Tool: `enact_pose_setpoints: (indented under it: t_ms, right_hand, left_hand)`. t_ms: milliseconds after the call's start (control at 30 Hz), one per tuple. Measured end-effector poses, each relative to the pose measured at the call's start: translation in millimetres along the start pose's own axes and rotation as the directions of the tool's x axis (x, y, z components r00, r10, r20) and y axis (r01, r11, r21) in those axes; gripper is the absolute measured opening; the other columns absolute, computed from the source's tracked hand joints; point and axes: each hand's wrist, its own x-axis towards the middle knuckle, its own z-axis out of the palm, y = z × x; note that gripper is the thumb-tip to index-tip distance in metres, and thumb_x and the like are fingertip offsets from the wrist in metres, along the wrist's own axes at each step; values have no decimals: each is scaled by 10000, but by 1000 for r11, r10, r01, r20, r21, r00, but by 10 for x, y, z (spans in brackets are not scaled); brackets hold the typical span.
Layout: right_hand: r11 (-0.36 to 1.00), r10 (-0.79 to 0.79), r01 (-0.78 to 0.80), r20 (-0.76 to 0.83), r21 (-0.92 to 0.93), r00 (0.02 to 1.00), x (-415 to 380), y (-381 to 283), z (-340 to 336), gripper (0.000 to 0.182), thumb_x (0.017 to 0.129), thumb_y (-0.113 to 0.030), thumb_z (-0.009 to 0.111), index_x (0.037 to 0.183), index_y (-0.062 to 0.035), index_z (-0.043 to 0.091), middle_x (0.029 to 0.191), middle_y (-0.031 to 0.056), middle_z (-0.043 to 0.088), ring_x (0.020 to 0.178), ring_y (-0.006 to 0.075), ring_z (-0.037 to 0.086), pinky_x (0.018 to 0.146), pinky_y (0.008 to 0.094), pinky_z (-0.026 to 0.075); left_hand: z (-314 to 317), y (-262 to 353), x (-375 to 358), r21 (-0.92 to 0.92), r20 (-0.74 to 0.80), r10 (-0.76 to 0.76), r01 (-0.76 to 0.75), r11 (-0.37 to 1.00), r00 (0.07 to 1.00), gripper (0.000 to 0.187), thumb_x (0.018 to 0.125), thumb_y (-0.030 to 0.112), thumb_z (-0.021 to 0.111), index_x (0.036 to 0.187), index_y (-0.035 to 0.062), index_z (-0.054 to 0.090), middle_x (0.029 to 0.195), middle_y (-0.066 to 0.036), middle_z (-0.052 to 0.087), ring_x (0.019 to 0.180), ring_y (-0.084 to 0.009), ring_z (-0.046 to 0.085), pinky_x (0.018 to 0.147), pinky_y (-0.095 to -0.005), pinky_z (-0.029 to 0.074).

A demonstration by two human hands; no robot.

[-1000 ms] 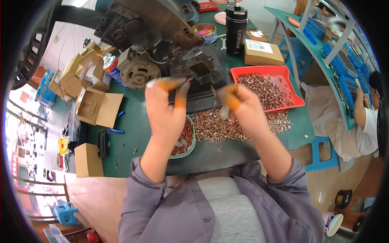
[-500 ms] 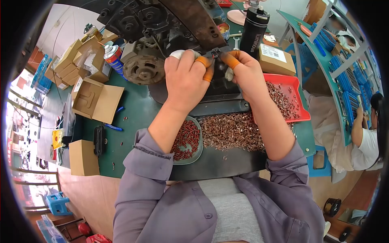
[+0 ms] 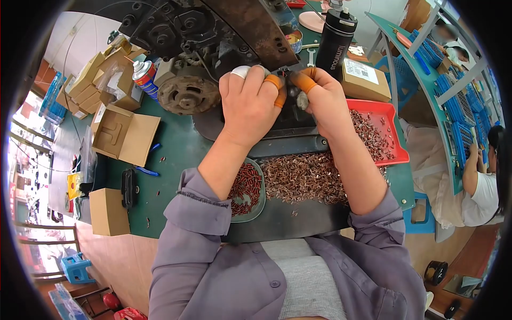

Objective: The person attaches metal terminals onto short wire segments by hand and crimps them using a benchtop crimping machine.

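Note:
My left hand [image 3: 249, 106] is closed at the work point of a dark, greasy machine [image 3: 213, 32], with orange and white covers on some fingers. Beside it, my right hand [image 3: 325, 98] is pinched too, wearing an orange finger cover. The fingertips nearly meet, and whatever lies between them is too small and dark to make out. Under my left forearm is a clear-rimmed tray [image 3: 262, 200] of dark red small parts. A heap of small brownish metal parts [image 3: 304, 178] lies between my forearms, and a red tray [image 3: 402, 154] holds more of them.
A black bottle [image 3: 335, 40] and a cardboard box [image 3: 365, 80] stand behind my right hand. On the left are a spray can [image 3: 144, 77], an open carton [image 3: 128, 136], blue-handled pliers [image 3: 148, 171] and a black case [image 3: 128, 188]. Another person [image 3: 480, 197] sits at the far right bench.
Both hands stay at the machine, with my left hand shifted very slightly right and its fingertips closer to my right hand. The view has tilted a little.

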Motion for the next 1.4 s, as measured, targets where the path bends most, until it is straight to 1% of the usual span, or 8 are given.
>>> enact_pose_setpoints:
  t_ms: [300, 500, 633, 700, 833, 1033, 1200, 1400]
  right_hand:
    - [999, -8, 8, -6, 35, 1000, -18, -52, 8, 101, 857, -108, 672, 906, -22, 656, 737, -18, 594, 609, 43, 482, 530, 219, 376]
    - [998, -55, 56, 7, -26, 998, 22, 45, -11, 80, 881, -160, 670, 915, -88, 660, 736, -66, 577, 562, 4, 440, 479, 182, 300]
    - [894, -270, 233, -45, -383, 962, -54, 24, 28, 139, 835, -110, 718, 918, -12, 662, 783, 8, 639, 658, 104, 570, 603, 252, 453]
    - [620, -615, 476, -11, -624, 788, -81, 59, 38, 137, 815, -107, 725, 886, -4, 669, 796, 77, 650, 717, 180, 609, 661, 300, 484]
    - [548, -676, 480, -25, -685, 737, -113, 59, 63, 175, 782, -139, 741, 858, -2, 664, 843, 148, 651, 795, 299, 644, 704, 367, 511]
    - [791, -500, 404, -106, -460, 860, -143, -5, 53, 203, 786, -154, 727, 880, 17, 671, 886, 193, 657, 843, 344, 648, 744, 390, 517]
    - [829, -452, 357, -138, -430, 881, -162, -1, 124, 214, 792, -144, 714, 916, 29, 689, 893, 197, 672, 843, 335, 659, 738, 378, 520]
    - [935, -308, 269, -154, -229, 939, -103, 17, 169, 229, 790, -140, 709, 927, 42, 695, 857, 168, 707, 756, 204, 674, 702, 316, 513]
  left_hand:
    - [2, 1, -4, -2, 17, 2, -2, 1000, 1000, 303, 608, 156, 761, 850, 126, 582, 941, -29, 580, 838, -246, 501, 783, -393, 374]
    - [5, -4, -13, 18, 4, 15, -15, 1000, 1000, 310, 604, 161, 771, 835, 129, 567, 927, -28, 576, 827, -246, 501, 782, -396, 378]
    - [3, -13, -22, 1, -19, 29, -29, 1000, 999, 301, 600, 157, 772, 816, 136, 565, 905, -22, 570, 817, -248, 502, 764, -397, 378]
    - [0, -10, -11, -3, -12, 20, -20, 1000, 1000, 294, 591, 153, 774, 799, 145, 566, 881, -17, 565, 815, -251, 504, 742, -397, 375]
    - [-39, -31, -3, -11, 47, 11, -10, 1000, 999, 296, 580, 141, 775, 802, 140, 579, 874, -39, 578, 793, -275, 527, 720, -407, 369]
    - [15, -40, -10, -12, -57, 57, -58, 998, 997, 267, 649, 95, 796, 839, 135, 611, 924, -71, 605, 860, -299, 562, 737, -416, 393]
    - [20, -53, -9, 13, -54, 75, -74, 997, 996, 251, 669, 93, 793, 838, 98, 607, 904, -93, 588, 868, -316, 549, 741, -421, 395]
    - [-11, -78, -59, 44, -12, 39, -38, 998, 999, 232, 701, 96, 786, 867, 56, 630, 957, -147, 617, 894, -362, 548, 767, -440, 411]
